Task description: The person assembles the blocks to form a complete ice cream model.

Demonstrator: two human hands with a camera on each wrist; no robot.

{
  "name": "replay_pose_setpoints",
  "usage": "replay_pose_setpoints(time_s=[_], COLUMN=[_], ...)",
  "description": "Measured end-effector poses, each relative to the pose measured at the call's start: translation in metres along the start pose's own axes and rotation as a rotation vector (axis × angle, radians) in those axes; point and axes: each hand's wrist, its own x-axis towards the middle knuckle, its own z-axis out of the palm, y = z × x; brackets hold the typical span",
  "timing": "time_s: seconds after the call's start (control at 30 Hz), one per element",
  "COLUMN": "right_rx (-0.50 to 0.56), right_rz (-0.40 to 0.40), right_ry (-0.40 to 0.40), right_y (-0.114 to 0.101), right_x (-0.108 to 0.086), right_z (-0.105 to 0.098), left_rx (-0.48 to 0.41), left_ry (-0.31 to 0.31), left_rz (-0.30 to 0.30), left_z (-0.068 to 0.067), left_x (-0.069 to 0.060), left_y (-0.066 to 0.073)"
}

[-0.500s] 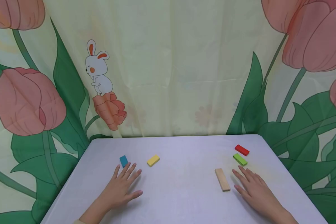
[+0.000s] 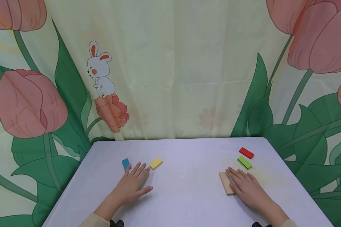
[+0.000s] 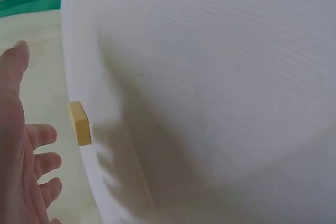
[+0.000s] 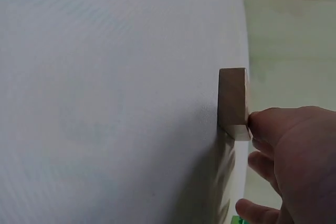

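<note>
My left hand (image 2: 130, 186), fingers spread, hovers over the table between a blue block (image 2: 126, 163) and a yellow block (image 2: 156, 163); a fingertip overlaps the blue one in the head view. The left wrist view shows the yellow block (image 3: 80, 124) beyond the fingers, untouched. My right hand (image 2: 249, 191) is at the right side of a plain wooden block (image 2: 225, 183), covering part of its edge. In the right wrist view the thumb tip of that hand (image 4: 299, 161) is at the wooden block (image 4: 232, 97); whether it touches cannot be told. Its fingers are extended, not wrapped round it.
A green block (image 2: 244, 162) and a red block (image 2: 246, 153) lie beyond my right hand on the white table (image 2: 184, 201). Behind the table's far edge hangs a curtain (image 2: 173, 78) printed with tulips and a rabbit.
My right hand has moved left, from beside the wooden block to its edge. My left hand has shifted slightly right and forward, towards the yellow block. The blocks have hardly moved.
</note>
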Motion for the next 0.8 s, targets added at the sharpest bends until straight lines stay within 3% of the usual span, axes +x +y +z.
replay_pose_setpoints(time_s=[0.33, 0.8], right_rx=[0.006, 0.075], right_rz=[-0.022, -0.068], right_ry=[-0.012, 0.001], right_y=[-0.01, -0.04], right_x=[0.004, 0.011], right_z=[0.002, 0.006], left_rx=[-0.051, -0.059], left_ry=[0.027, -0.01], left_rz=[0.012, -0.001], left_z=[0.003, 0.008], left_x=[0.009, 0.017], left_y=[0.005, 0.01])
